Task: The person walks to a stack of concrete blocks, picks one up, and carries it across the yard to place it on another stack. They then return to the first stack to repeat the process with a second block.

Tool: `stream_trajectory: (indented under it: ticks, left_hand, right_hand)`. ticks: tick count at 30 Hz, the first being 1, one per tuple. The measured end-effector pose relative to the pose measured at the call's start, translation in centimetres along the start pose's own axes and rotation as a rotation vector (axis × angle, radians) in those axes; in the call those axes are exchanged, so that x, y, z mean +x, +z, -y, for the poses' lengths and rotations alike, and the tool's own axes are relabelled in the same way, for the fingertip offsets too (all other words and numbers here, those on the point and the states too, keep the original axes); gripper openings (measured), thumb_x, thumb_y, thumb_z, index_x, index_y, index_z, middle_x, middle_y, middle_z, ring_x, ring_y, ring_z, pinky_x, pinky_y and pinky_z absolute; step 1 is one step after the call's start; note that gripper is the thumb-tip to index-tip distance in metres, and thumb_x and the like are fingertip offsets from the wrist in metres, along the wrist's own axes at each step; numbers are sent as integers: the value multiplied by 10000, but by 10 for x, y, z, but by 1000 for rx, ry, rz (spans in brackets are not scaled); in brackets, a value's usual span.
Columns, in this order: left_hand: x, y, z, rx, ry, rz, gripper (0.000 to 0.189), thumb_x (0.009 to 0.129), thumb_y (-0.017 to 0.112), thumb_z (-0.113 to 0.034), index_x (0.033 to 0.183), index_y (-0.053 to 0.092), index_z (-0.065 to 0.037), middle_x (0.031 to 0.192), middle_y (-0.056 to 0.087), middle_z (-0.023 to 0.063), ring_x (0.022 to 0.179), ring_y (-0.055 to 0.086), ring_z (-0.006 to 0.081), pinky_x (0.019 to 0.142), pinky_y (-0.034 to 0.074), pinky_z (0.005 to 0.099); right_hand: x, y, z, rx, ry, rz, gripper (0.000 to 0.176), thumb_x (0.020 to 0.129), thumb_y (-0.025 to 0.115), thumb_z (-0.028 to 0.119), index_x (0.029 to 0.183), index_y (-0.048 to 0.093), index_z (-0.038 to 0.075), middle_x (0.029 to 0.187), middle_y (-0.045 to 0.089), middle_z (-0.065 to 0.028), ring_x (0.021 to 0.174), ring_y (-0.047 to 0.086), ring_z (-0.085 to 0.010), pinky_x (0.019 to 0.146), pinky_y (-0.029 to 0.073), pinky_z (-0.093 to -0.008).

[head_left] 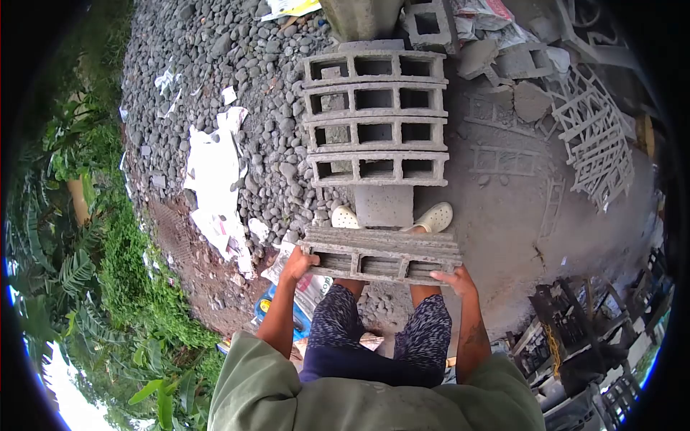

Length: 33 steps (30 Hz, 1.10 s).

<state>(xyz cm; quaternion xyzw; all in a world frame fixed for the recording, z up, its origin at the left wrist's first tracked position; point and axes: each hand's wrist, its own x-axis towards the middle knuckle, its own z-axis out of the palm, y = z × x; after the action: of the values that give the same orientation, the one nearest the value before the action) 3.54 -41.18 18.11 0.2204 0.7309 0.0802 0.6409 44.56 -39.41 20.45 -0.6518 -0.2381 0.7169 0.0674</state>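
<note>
A grey hollow concrete block point(381, 243) is held level in front of my legs, its three openings showing. My left hand point(300, 263) grips its left end, thumb over the edge. At the other end, my right hand point(454, 279) is closed on the block, with the thumb along the near rim. Most of my fingers are hidden behind or under it. Just beyond my feet, several more hollow blocks point(377, 100) stand in a row on a flat concrete support point(384, 205).
Round gravel point(277, 136) covers the left, with a white sack point(215, 172) lying on it. Broken block pieces point(514, 65) and lattice-patterned pieces point(593, 136) lie at right. A concrete post point(363, 18) stands behind the row. Dark scrap point(575, 330) is piled lower right; green plants point(122, 266) grow at far left.
</note>
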Motion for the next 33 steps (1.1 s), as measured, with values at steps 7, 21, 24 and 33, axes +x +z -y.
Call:
stream_trajectory:
  ticks: [7, 21, 24, 33]
  left_hand:
    - [-50, -70, -131, 362, 112, 3, 425, 567, 586, -118, 956, 566, 52, 850, 612, 124, 783, 541, 219, 748, 421, 309]
    - [175, -84, -401, 1416, 464, 244, 339, 536, 560, -244, 643, 507, 73, 538, 415, 121, 569, 442, 184, 530, 364, 354]
    - [240, -91, -418, 1572, 491, 325, 277, 632, 545, -224, 771, 499, 12, 695, 475, 64, 709, 460, 153, 656, 383, 299]
    - [297, -73, -438, 1764, 422, 295, 391, 584, 588, -283, 792, 581, 48, 724, 567, 148, 711, 524, 212, 635, 412, 354]
  right_hand:
    - [-49, 63, -13, 528, -30, 60, 589, 636, 705, 77, 1164, 465, -31, 1100, 541, -95, 1024, 488, -204, 879, 375, -316]
    - [118, 315, 58, 1064, -360, -364, 314, 671, 626, 33, 978, 572, 68, 948, 585, -47, 897, 540, -166, 763, 438, -323]
    - [130, 312, 105, 1402, 123, -322, 295, 697, 635, 97, 945, 578, -51, 939, 592, -82, 837, 554, -166, 779, 416, -282]
    - [188, 336, 113, 1496, -197, -541, 488, 696, 659, 31, 1141, 472, -40, 1108, 533, -95, 965, 526, -201, 870, 387, -296]
